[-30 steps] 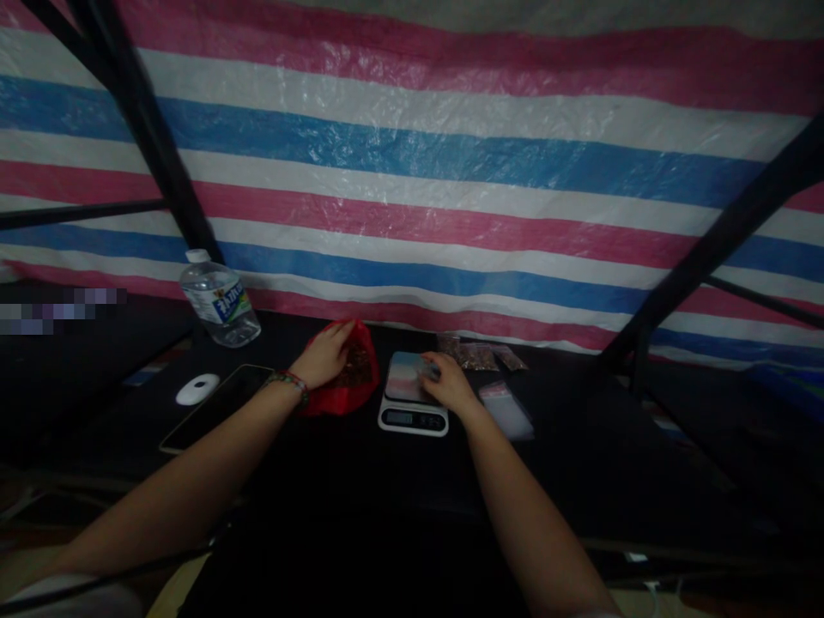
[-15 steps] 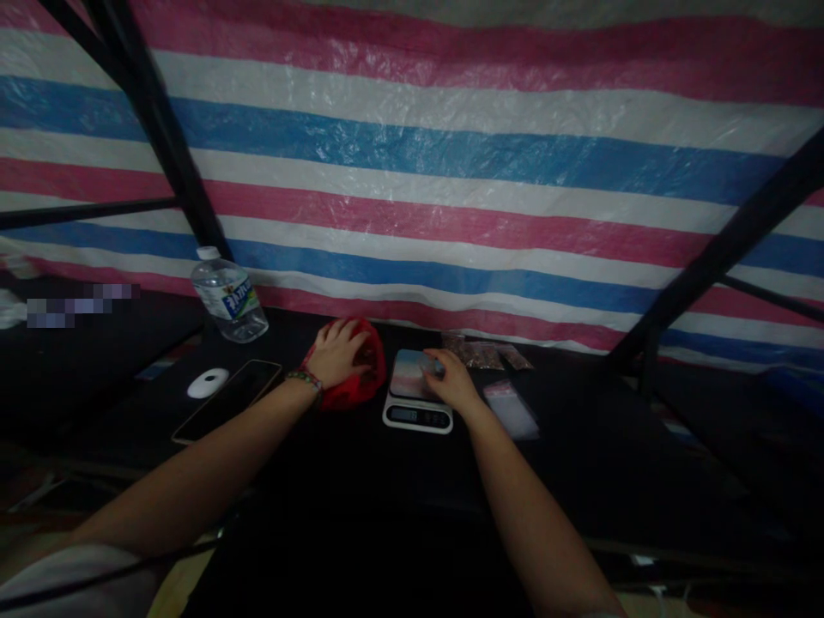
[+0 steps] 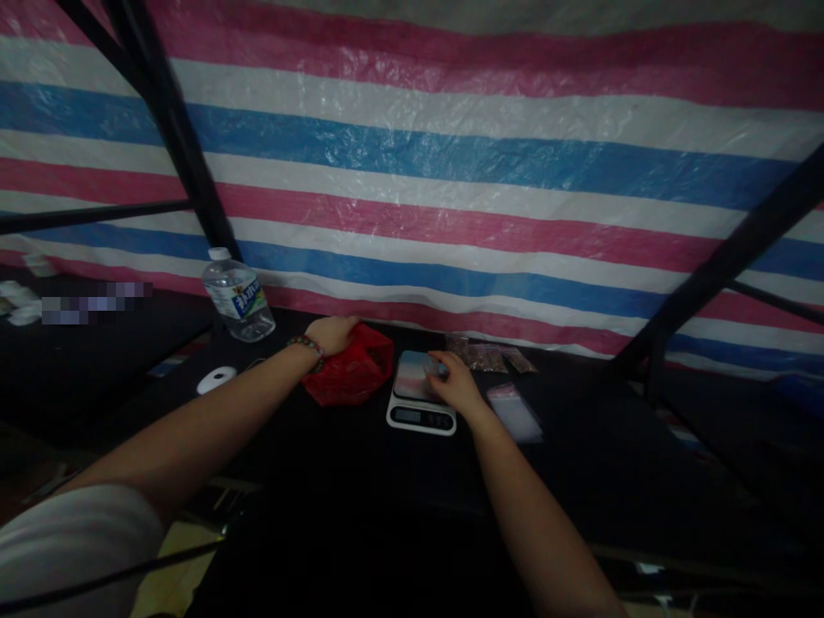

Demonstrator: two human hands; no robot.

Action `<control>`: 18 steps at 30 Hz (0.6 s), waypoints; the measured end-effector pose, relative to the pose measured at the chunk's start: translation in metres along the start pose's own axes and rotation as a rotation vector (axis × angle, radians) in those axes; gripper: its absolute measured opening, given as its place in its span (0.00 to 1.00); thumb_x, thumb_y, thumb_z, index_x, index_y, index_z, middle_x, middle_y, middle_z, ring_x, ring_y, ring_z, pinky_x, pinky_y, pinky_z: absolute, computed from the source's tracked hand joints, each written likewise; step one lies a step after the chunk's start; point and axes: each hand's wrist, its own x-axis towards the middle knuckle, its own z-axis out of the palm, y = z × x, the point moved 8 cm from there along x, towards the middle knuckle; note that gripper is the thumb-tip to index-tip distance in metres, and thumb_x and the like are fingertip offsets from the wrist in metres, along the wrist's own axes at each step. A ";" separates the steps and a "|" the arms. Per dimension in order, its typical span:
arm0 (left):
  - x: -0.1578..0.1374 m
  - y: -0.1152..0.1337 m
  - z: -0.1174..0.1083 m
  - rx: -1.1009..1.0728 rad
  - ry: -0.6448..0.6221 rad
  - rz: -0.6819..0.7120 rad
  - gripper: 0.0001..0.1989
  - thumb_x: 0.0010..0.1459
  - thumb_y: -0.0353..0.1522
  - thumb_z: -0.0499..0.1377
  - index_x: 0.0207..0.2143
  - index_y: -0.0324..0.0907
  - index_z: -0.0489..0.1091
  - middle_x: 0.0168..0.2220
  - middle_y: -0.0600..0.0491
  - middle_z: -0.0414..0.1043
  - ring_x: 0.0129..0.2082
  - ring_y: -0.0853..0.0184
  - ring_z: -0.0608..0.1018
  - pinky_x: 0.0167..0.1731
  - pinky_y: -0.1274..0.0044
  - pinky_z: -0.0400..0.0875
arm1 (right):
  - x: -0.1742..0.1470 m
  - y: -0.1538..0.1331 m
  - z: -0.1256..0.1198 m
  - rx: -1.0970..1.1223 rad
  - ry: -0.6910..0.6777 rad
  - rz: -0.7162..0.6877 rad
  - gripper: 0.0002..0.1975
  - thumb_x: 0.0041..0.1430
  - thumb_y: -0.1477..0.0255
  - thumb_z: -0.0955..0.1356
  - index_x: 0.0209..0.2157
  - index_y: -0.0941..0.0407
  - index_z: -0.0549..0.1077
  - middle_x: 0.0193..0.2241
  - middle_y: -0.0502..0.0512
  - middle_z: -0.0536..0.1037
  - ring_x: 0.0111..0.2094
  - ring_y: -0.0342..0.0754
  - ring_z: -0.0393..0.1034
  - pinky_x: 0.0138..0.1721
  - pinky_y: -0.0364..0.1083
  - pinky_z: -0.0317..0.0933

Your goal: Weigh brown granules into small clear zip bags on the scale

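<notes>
Sleeve point(image 3: 77, 541): white, at the lower left, nearest of all.
Table point(image 3: 360, 481): black, spread under both hands.
Scale point(image 3: 421, 419): white body, flat on the table, dark display facing the person; its digits are too dim to read.
Flat bags point(image 3: 515, 414): clear, lying right of the scale, just beside the right forearm.
Right hand point(image 3: 454, 384): over the right side of the scale's plate, thumb and fingers curled narrow around a clear piece point(image 3: 433, 367).
Clear piece: small, too blurred to name; whether it touches the plate, I cannot tell.
Puck point(image 3: 216, 380): white, rounded, just beyond the left forearm.
Red bag point(image 3: 348, 373): on the table left of the scale, near but apart from it, its sides crumpled, contents mostly hidden.
Left hand point(image 3: 333, 335): back upward at the red bag's far left rim, fingertips hidden; whether they grip, I cannot tell.
Bracelet point(image 3: 309, 346): patterned, around the left wrist.
Pouches point(image 3: 486, 358): clear, holding brownish bits, lying beyond the right hand.
Bottle point(image 3: 239, 300): clear, upright, white cap, blue and green label, beyond the puck.
Poles point(image 3: 193, 163): dark, slanting at either side.
Tarp point(image 3: 451, 154): red, white and blue stripes, across the back.
</notes>
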 end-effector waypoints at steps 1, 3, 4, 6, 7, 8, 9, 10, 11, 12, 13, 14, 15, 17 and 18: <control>0.000 -0.001 -0.006 -0.017 0.005 0.011 0.20 0.59 0.35 0.49 0.53 0.44 0.66 0.45 0.45 0.74 0.43 0.58 0.76 0.41 0.72 0.68 | 0.000 0.000 0.000 0.000 -0.001 0.000 0.21 0.50 0.75 0.67 0.48 0.56 0.71 0.42 0.57 0.74 0.46 0.50 0.67 0.52 0.51 0.61; -0.001 -0.005 -0.027 -0.061 0.068 0.030 0.18 0.60 0.32 0.46 0.47 0.42 0.71 0.43 0.46 0.75 0.42 0.60 0.76 0.42 0.73 0.67 | 0.000 0.001 0.000 -0.002 -0.004 0.004 0.21 0.50 0.75 0.67 0.49 0.56 0.71 0.42 0.57 0.74 0.46 0.51 0.67 0.51 0.52 0.61; -0.001 -0.006 -0.041 -0.095 0.106 0.047 0.18 0.59 0.31 0.46 0.46 0.40 0.72 0.42 0.46 0.75 0.41 0.61 0.75 0.43 0.73 0.67 | 0.000 0.002 0.000 -0.003 -0.006 0.006 0.21 0.50 0.75 0.67 0.49 0.56 0.71 0.42 0.57 0.74 0.46 0.51 0.67 0.51 0.52 0.61; -0.002 -0.010 -0.066 -0.186 0.170 0.078 0.18 0.59 0.30 0.47 0.46 0.38 0.72 0.42 0.46 0.76 0.40 0.62 0.75 0.43 0.74 0.67 | 0.000 0.002 0.001 -0.003 -0.012 0.005 0.21 0.50 0.75 0.67 0.48 0.56 0.71 0.42 0.57 0.74 0.46 0.51 0.67 0.51 0.52 0.61; -0.002 -0.013 -0.076 -0.222 0.193 0.089 0.18 0.59 0.29 0.47 0.46 0.37 0.72 0.42 0.47 0.76 0.40 0.63 0.75 0.42 0.74 0.67 | 0.000 0.003 0.001 0.000 -0.014 0.001 0.21 0.50 0.76 0.67 0.48 0.55 0.71 0.42 0.57 0.74 0.46 0.51 0.67 0.51 0.52 0.61; -0.001 -0.015 -0.082 -0.243 0.199 0.095 0.18 0.58 0.29 0.48 0.46 0.37 0.72 0.41 0.47 0.76 0.39 0.63 0.75 0.42 0.74 0.67 | 0.000 0.002 0.002 0.005 -0.014 -0.004 0.21 0.50 0.76 0.67 0.48 0.55 0.71 0.42 0.57 0.74 0.45 0.51 0.67 0.51 0.52 0.61; 0.001 -0.016 -0.084 -0.254 0.187 0.098 0.18 0.58 0.28 0.48 0.46 0.37 0.72 0.41 0.47 0.76 0.39 0.63 0.75 0.41 0.74 0.67 | 0.000 0.002 0.002 0.010 -0.011 -0.010 0.22 0.50 0.76 0.67 0.49 0.55 0.71 0.42 0.57 0.74 0.45 0.50 0.68 0.51 0.52 0.61; 0.003 -0.017 -0.081 -0.255 0.156 0.101 0.18 0.57 0.28 0.48 0.46 0.37 0.72 0.41 0.47 0.76 0.38 0.63 0.75 0.41 0.74 0.67 | 0.000 0.002 0.002 0.015 -0.006 -0.017 0.23 0.50 0.76 0.67 0.50 0.55 0.70 0.43 0.57 0.74 0.46 0.50 0.68 0.51 0.52 0.61; 0.005 -0.016 -0.076 -0.250 0.115 0.103 0.17 0.56 0.28 0.49 0.45 0.37 0.73 0.40 0.47 0.76 0.38 0.63 0.75 0.40 0.74 0.67 | 0.000 0.002 0.001 0.018 0.002 -0.023 0.24 0.50 0.76 0.67 0.51 0.55 0.69 0.43 0.57 0.73 0.46 0.50 0.67 0.51 0.53 0.61; 0.006 -0.015 -0.067 -0.243 0.066 0.104 0.17 0.56 0.29 0.50 0.43 0.37 0.74 0.39 0.47 0.76 0.37 0.62 0.75 0.40 0.74 0.67 | 0.000 0.002 0.001 0.022 0.012 -0.024 0.25 0.50 0.75 0.67 0.52 0.55 0.69 0.43 0.58 0.73 0.46 0.50 0.67 0.52 0.52 0.61; 0.007 -0.014 -0.059 -0.233 0.023 0.105 0.16 0.55 0.30 0.51 0.42 0.38 0.74 0.38 0.47 0.76 0.37 0.61 0.76 0.39 0.73 0.68 | 0.000 0.002 0.001 0.027 0.019 -0.022 0.25 0.50 0.75 0.67 0.53 0.55 0.68 0.43 0.58 0.73 0.46 0.50 0.67 0.51 0.52 0.61; 0.005 -0.011 -0.052 -0.224 0.001 0.111 0.16 0.54 0.32 0.52 0.41 0.38 0.74 0.38 0.47 0.76 0.37 0.60 0.76 0.40 0.73 0.68 | -0.001 0.002 0.002 0.035 0.022 -0.017 0.25 0.50 0.75 0.67 0.52 0.55 0.68 0.43 0.58 0.72 0.45 0.50 0.67 0.51 0.52 0.62; 0.003 -0.007 -0.048 -0.216 0.014 0.122 0.17 0.53 0.33 0.54 0.43 0.38 0.73 0.39 0.47 0.76 0.38 0.60 0.75 0.41 0.73 0.68 | -0.001 0.002 0.002 0.045 0.022 -0.011 0.25 0.50 0.76 0.67 0.52 0.55 0.69 0.44 0.58 0.72 0.45 0.49 0.67 0.50 0.51 0.63; -0.010 0.002 -0.054 -0.215 0.167 0.145 0.22 0.50 0.36 0.56 0.48 0.38 0.70 0.45 0.45 0.73 0.44 0.59 0.74 0.46 0.72 0.66 | -0.002 0.002 0.004 0.069 0.013 -0.002 0.25 0.49 0.76 0.68 0.51 0.55 0.69 0.44 0.57 0.71 0.45 0.49 0.67 0.49 0.50 0.64; -0.020 0.007 -0.062 -0.221 0.293 0.145 0.24 0.50 0.36 0.57 0.50 0.38 0.68 0.47 0.44 0.71 0.47 0.58 0.72 0.49 0.71 0.65 | -0.002 0.001 0.004 0.078 0.008 0.000 0.25 0.48 0.77 0.67 0.51 0.54 0.69 0.44 0.57 0.71 0.45 0.49 0.67 0.48 0.50 0.65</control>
